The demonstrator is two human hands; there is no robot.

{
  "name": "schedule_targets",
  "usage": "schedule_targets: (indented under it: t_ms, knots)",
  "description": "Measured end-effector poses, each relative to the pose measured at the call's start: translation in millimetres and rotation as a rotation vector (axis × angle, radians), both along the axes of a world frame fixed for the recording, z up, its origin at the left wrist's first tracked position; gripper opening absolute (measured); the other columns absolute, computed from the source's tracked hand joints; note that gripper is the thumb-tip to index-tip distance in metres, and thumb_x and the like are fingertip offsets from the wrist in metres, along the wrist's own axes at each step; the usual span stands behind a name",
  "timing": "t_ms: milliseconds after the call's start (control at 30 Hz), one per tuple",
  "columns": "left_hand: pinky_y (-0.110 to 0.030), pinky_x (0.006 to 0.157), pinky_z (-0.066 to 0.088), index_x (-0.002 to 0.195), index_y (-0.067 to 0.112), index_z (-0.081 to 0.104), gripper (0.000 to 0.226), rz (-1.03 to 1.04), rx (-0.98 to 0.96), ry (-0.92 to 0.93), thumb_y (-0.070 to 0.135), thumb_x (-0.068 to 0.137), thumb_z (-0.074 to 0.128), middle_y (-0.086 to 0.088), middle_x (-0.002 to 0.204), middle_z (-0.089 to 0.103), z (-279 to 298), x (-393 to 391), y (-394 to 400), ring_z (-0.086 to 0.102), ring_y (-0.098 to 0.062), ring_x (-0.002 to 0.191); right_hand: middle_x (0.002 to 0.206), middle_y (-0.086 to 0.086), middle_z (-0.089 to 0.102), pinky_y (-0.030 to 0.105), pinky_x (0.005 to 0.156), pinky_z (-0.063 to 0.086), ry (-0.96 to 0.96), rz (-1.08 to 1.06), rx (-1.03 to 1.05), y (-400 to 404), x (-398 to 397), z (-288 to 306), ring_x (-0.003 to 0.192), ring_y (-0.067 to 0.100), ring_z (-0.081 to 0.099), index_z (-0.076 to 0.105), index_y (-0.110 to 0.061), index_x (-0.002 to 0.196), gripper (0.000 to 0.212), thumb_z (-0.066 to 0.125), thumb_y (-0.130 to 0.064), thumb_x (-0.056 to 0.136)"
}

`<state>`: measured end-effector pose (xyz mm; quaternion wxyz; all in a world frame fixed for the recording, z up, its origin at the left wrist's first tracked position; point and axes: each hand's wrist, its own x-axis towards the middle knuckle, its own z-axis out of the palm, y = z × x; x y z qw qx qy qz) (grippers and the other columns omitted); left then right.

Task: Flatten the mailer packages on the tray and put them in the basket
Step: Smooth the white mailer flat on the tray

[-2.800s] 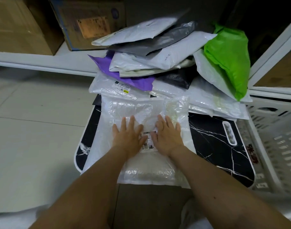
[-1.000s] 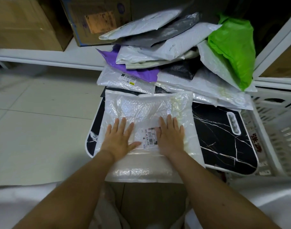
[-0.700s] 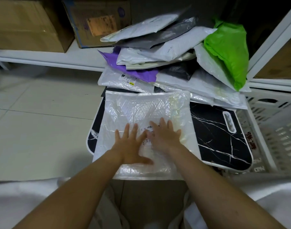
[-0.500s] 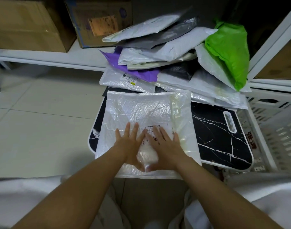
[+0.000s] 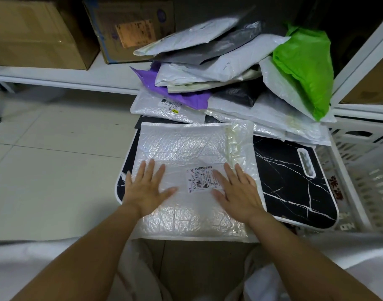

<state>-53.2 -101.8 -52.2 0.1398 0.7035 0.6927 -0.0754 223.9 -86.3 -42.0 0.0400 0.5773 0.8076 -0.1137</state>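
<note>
Both hands lie flat on a white bubble mailer [image 5: 195, 148] on the black marble tray [image 5: 295, 183]: left hand [image 5: 146, 190] and right hand [image 5: 238, 192] beside its label [image 5: 201, 178]. A mailer pile [image 5: 229, 68] is behind, a white basket [image 5: 364, 170] at the right.

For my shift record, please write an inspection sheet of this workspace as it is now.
Surface: black marble-pattern tray, on a light tiled floor.
Job's things: white bubble mailer flat on the tray, shipping label up; pile of mailers at the tray's far end, green one on the right; white basket right of the tray.
Clutter: nothing seen.
Grippers: left hand and right hand press flat on the mailer, fingers straight.
Cables: nothing seen.
Surroundings: cardboard boxes on a white shelf.
</note>
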Motion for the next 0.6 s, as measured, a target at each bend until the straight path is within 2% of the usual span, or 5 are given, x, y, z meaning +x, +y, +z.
schedule_targets:
  t_ms: [167,300,400,467,600]
  knots:
    - [-0.05,0.118,-0.004,0.149,0.029,-0.017,0.086,0.119,0.12,0.054,0.079,0.08,-0.004,-0.003,0.157,-0.022,-8.5,8.8,-2.3,-0.023,-0.021,0.144,0.144,-0.003,0.034,0.041,0.096,0.032,-0.066,-0.118,0.155,24.7,-10.0,4.8,0.127,0.022,0.033,0.016,-0.033,0.151,0.063,0.018,-0.063,0.095]
    - [-0.047,0.119,-0.004,0.15,0.027,-0.016,0.081,0.115,0.152,0.07,0.074,0.084,-0.005,-0.004,0.158,-0.02,-11.6,8.1,-2.1,-0.022,-0.021,0.144,0.111,0.003,0.049,0.041,0.086,0.035,-0.119,-0.197,0.255,48.9,-27.7,4.9,0.102,0.022,0.045,0.038,-0.031,0.133,0.047,0.027,-0.056,0.096]
    - [-0.046,0.119,-0.005,0.149,0.027,-0.019,0.081,0.113,0.146,0.083,0.074,0.084,-0.007,-0.004,0.157,-0.022,-12.3,6.2,-2.1,-0.024,-0.022,0.144,0.132,0.01,0.047,0.05,0.108,0.028,-0.06,-0.171,0.313,64.2,-45.7,2.6,0.13,0.028,0.036,0.051,-0.021,0.126,0.041,0.033,-0.041,0.097]
    - [-0.046,0.119,-0.005,0.148,0.027,-0.021,0.081,0.107,0.142,0.082,0.074,0.083,-0.009,-0.004,0.156,-0.024,-11.8,5.8,-1.9,-0.026,-0.022,0.143,0.158,0.009,0.019,0.053,0.118,0.012,-0.036,-0.122,0.213,73.9,-52.6,-0.2,0.147,0.028,0.011,0.036,-0.014,0.144,0.049,0.028,-0.035,0.1]
    - [-0.047,0.119,-0.006,0.149,0.026,-0.02,0.082,0.094,0.124,0.095,0.074,0.083,-0.011,-0.005,0.156,-0.025,-12.1,6.9,-2.3,-0.027,-0.024,0.142,0.163,0.0,-0.003,0.067,0.111,0.004,-0.06,-0.026,0.139,86.1,-70.6,0.2,0.148,0.034,-0.005,0.009,-0.034,0.153,0.057,0.012,-0.052,0.099]
